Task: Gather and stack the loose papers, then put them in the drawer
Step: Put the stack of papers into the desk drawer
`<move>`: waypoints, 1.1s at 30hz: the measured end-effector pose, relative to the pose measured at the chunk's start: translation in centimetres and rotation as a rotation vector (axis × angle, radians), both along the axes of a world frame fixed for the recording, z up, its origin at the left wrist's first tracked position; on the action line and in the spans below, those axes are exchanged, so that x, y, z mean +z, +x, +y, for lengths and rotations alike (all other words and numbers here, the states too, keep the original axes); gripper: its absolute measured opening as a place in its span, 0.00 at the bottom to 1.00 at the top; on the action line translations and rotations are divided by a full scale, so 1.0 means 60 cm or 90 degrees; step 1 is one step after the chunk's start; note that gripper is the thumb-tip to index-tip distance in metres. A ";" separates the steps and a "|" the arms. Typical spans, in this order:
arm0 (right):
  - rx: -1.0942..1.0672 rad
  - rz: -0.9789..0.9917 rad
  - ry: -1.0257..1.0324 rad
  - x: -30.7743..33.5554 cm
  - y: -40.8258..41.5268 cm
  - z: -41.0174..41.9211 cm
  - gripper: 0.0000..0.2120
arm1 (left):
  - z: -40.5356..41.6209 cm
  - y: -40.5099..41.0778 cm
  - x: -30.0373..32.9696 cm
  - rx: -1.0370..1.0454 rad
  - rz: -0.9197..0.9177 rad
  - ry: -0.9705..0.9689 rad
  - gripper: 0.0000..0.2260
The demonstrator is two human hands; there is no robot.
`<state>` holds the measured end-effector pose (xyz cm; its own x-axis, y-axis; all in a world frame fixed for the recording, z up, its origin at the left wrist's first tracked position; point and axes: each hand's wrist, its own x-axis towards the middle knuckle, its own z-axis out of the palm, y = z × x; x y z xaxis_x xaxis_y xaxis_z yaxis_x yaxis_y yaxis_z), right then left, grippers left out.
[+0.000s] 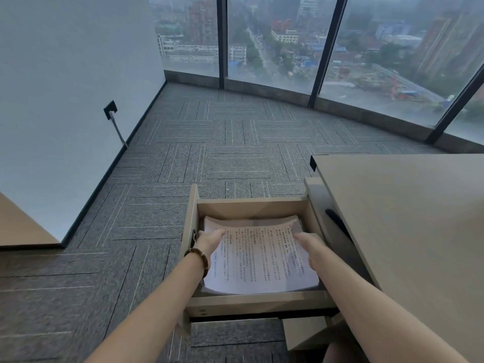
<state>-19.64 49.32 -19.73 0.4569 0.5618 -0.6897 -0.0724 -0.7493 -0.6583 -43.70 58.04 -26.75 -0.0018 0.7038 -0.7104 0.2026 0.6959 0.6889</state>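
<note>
Resting flat in the drawer (251, 301), the papers (259, 258) lie under both hands, left (209, 241) and right (311, 247), grip open; lifting carelessly could drag sheets askew.

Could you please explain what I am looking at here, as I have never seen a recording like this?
This single picture comes from a camera worn on a person's head, looking down at their own arms; there is no robot. An open drawer juts out beside a desk. In it lies a stack of printed papers. The left hand, with a beaded bracelet on its wrist, and the right hand rest on the stack's two sides; whether the fingers grip is unclear. Behind are carpet and windows.
</note>
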 end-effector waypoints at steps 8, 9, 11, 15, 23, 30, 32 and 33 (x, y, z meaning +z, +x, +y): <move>0.020 0.005 0.004 0.011 -0.005 -0.010 0.16 | -0.040 0.010 0.070 -0.039 0.080 0.031 0.42; 0.019 0.006 0.002 0.007 -0.004 -0.008 0.16 | -0.039 0.010 0.070 -0.045 0.082 0.040 0.42; 0.023 0.007 0.002 0.005 -0.001 -0.008 0.15 | -0.038 0.011 0.067 -0.055 0.082 0.061 0.41; 0.015 -0.019 0.016 0.009 0.000 -0.007 0.16 | -0.046 0.010 0.068 -0.097 0.084 0.099 0.35; 0.076 -0.131 0.092 0.043 -0.017 0.003 0.18 | -0.068 0.004 0.090 -0.171 0.160 0.170 0.35; 0.206 -0.190 0.262 0.108 -0.010 -0.007 0.21 | -0.108 -0.034 0.162 0.006 0.069 0.493 0.10; 0.238 -0.229 0.323 0.137 -0.004 -0.017 0.18 | -0.100 -0.056 0.168 0.060 0.118 0.544 0.10; 0.246 -0.254 0.356 0.149 0.001 -0.022 0.17 | -0.095 -0.068 0.167 0.087 0.123 0.543 0.12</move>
<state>-19.60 48.01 -10.79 0.3122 0.9464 -0.0826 0.4469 -0.2230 -0.8663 -47.76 52.35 -16.74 -0.1898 0.9787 0.0781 0.3215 -0.0132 0.9468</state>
